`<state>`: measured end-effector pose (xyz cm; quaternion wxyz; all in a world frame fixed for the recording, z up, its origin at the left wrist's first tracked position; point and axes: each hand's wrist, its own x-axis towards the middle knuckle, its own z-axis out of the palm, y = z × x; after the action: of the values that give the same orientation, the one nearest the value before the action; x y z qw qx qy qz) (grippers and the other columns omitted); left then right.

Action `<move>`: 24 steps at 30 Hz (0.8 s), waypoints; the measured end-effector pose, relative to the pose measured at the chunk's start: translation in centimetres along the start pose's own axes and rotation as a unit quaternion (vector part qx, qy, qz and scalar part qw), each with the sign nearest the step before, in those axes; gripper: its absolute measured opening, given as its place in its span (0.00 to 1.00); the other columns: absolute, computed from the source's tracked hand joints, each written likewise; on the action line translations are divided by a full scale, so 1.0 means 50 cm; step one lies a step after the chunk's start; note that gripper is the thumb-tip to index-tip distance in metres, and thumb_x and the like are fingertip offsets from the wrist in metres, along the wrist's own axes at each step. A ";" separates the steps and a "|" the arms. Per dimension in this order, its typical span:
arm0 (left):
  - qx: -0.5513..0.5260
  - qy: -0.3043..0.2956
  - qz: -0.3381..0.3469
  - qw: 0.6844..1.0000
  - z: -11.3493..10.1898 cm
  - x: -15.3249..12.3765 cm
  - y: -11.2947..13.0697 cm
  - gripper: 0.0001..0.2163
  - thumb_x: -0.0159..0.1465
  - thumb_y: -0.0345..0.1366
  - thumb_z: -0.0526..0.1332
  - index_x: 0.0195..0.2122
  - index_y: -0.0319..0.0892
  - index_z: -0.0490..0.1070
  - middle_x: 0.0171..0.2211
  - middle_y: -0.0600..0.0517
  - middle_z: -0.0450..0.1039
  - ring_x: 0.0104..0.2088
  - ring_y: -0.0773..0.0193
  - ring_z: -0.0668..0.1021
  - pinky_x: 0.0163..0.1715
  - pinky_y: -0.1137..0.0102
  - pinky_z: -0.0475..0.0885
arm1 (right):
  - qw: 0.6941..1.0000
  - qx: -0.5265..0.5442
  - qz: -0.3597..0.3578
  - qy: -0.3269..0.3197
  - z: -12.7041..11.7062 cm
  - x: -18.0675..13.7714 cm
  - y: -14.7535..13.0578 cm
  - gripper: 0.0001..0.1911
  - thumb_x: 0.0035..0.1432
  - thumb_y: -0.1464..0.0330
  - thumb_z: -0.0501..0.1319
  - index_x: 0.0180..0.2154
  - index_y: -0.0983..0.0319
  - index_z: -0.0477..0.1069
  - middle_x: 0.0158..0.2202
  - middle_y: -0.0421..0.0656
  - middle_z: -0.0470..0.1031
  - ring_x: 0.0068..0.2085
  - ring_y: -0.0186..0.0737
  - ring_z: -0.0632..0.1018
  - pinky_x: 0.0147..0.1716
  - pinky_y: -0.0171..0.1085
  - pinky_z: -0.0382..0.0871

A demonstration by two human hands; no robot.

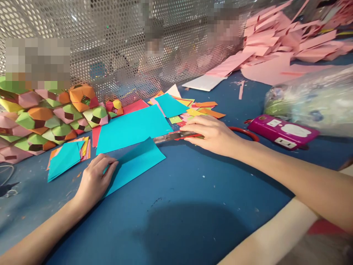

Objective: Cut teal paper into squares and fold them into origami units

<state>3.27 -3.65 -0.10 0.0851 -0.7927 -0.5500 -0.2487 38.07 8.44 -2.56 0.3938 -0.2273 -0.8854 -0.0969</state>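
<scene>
My left hand (96,176) is closed on the left end of a turquoise paper sheet (138,165), whose far edge is folded up a little. My right hand (211,134) grips a pair of scissors (165,137) with red handles around the middle, and one handle loop sticks out past the wrist side. The metal blades point left, at the raised edge of the sheet. Just behind lies a larger turquoise sheet (132,127), on top of red paper. Another small turquoise piece (171,105) rests on a pile of coloured paper pieces beyond my right hand.
Folded paper modules (49,119) are stacked at the left against a perforated metal screen (116,44). A small paper stack (66,158) lies before them. To the right are a purple box with white sockets (284,131), a clear plastic bag (311,99) and pink paper strips (275,36).
</scene>
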 end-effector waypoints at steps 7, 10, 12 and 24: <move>-0.025 -0.014 -0.051 0.998 0.004 0.012 -0.006 0.12 0.67 0.43 0.53 0.36 0.42 0.72 0.35 0.51 0.75 0.35 0.62 0.78 0.37 0.69 0.73 | 0.994 0.035 0.012 -0.099 -0.005 -0.006 0.015 0.10 0.61 0.67 0.59 0.43 0.59 0.77 0.38 0.46 0.77 0.45 0.47 0.76 0.48 0.49 0.69; -0.014 -0.021 -0.054 0.998 0.008 0.017 -0.016 0.13 0.67 0.44 0.53 0.39 0.42 0.72 0.35 0.50 0.75 0.36 0.61 0.78 0.37 0.68 0.73 | 0.986 0.058 0.036 -0.154 -0.019 -0.007 0.011 0.11 0.61 0.66 0.58 0.44 0.56 0.77 0.39 0.44 0.78 0.45 0.46 0.76 0.47 0.47 0.69; -0.004 -0.023 -0.055 0.998 0.009 0.019 -0.025 0.13 0.67 0.44 0.53 0.39 0.42 0.72 0.35 0.50 0.75 0.37 0.61 0.78 0.37 0.68 0.73 | 0.981 0.072 0.051 -0.170 -0.027 -0.006 0.007 0.12 0.61 0.66 0.58 0.44 0.56 0.77 0.41 0.44 0.78 0.46 0.45 0.76 0.47 0.46 0.70; 0.095 -0.002 0.013 0.995 0.001 0.012 -0.038 0.17 0.67 0.44 0.55 0.52 0.41 0.69 0.50 0.41 0.71 0.51 0.50 0.74 0.50 0.55 0.70 | 0.965 0.123 0.095 -0.213 -0.032 -0.003 -0.015 0.11 0.61 0.67 0.59 0.44 0.54 0.77 0.43 0.41 0.78 0.43 0.41 0.78 0.42 0.40 0.72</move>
<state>1.70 -2.39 -0.11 0.1623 -0.7885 -0.5610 -0.1929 38.83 7.16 -1.57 0.2287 -0.2757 -0.9282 0.1007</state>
